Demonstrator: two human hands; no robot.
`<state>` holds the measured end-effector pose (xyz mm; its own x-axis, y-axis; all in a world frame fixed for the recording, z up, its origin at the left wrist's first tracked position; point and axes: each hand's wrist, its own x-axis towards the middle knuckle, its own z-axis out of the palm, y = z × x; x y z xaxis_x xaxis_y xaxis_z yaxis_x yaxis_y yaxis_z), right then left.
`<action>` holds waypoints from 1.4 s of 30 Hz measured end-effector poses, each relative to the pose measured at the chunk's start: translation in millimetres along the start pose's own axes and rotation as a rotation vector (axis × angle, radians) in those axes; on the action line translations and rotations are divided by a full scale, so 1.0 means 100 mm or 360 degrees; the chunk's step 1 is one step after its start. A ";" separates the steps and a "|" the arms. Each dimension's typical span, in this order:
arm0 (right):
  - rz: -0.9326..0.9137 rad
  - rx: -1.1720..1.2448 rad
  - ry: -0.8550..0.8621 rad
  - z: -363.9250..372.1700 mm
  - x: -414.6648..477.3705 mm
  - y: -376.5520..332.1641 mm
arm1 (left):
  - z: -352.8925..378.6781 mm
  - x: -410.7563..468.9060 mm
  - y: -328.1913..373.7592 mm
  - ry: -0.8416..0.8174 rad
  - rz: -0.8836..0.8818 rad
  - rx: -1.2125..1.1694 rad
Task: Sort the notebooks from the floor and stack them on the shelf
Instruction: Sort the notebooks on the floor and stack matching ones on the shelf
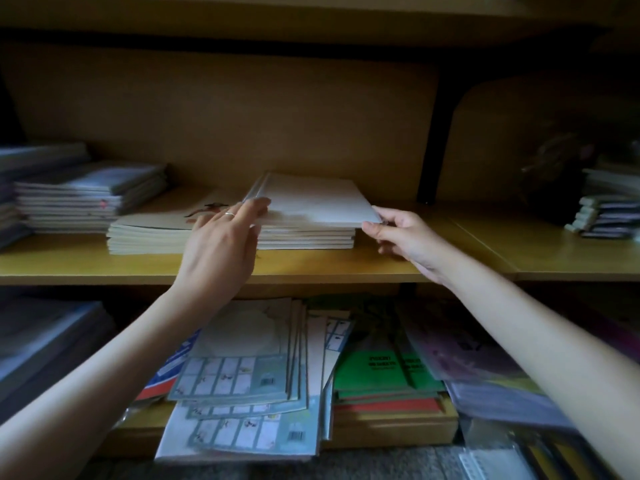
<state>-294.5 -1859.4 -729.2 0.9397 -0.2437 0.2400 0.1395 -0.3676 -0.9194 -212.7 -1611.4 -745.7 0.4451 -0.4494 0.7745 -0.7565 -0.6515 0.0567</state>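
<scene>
Yellow-brown wood makes up the shelf (346,268), whose upper boards sink into shadow. Below its middle board, a loose pile of notebooks (242,393) with gridded covers overlaps the green notebooks (381,372); blurred plastic sleeves (485,375) lie to their right, partly behind a forearm. On the board's left, the grey-covered stacks (86,192) are cut off by the picture's edge, and the stack at far right (602,216) is too dim to make out. Just beside the cream stack (149,233), whose cover drawing is partly hidden, sits the white stack (304,235). The top notebook (315,202) lies on that white stack. The left grip (221,244) rests straight fingers on this notebook's left edge, holding nothing. The right grip (398,237) pinches its near right corner between thumb and fingers. A thin ring (229,214) shows on a left finger.
</scene>
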 end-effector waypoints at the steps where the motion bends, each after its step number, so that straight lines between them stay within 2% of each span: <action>1: -0.0032 0.0002 0.0014 0.01 0.01 0.02 | 0.02 0.02 0.01 0.0036 -0.0019 0.0012; 4: -0.0118 -0.0030 0.0061 0.08 0.01 0.04 | 0.10 0.08 -0.02 0.0076 -0.0072 -0.0038; 9: -0.0106 -0.0142 0.0215 0.20 0.17 0.12 | 0.25 0.17 -0.19 0.0086 -0.0373 -0.0393; 14: -0.0047 0.0088 0.0271 0.35 0.30 0.10 | 0.36 0.31 -0.23 0.0023 -0.0541 -0.0609; 17: -0.0064 0.0003 0.0379 0.37 0.38 0.15 | 0.41 0.36 -0.23 0.0071 -0.0608 -0.0641; 22: -0.0326 -0.0438 0.0511 0.37 0.39 0.23 | 0.47 0.36 -0.29 0.0133 -0.0633 -0.0682; 26: -0.0289 -0.1123 0.0618 0.46 0.37 0.23 | 0.48 0.36 -0.31 0.0208 -0.0614 -0.0654; 31: -0.0334 -0.1314 0.0567 0.47 0.35 0.20 | 0.49 0.34 -0.34 0.0303 -0.0546 -0.0712; 34: -0.0327 -0.1186 0.0458 0.47 0.35 0.22 | 0.49 0.31 -0.35 0.0362 -0.0492 -0.0782; 38: -0.0289 -0.0991 0.0345 0.46 0.38 0.22 | 0.51 0.29 -0.36 0.0374 -0.0399 -0.0658; 42: -0.0254 -0.1072 0.0323 0.49 0.39 0.21 | 0.51 0.32 -0.34 0.0329 -0.0494 -0.0551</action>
<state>-239.6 -1833.0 -754.5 0.8383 -0.2785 0.4687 -0.0139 -0.8703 -0.4924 -147.9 -1634.4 -754.7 0.5966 -0.1134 0.7945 -0.7336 -0.4786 0.4825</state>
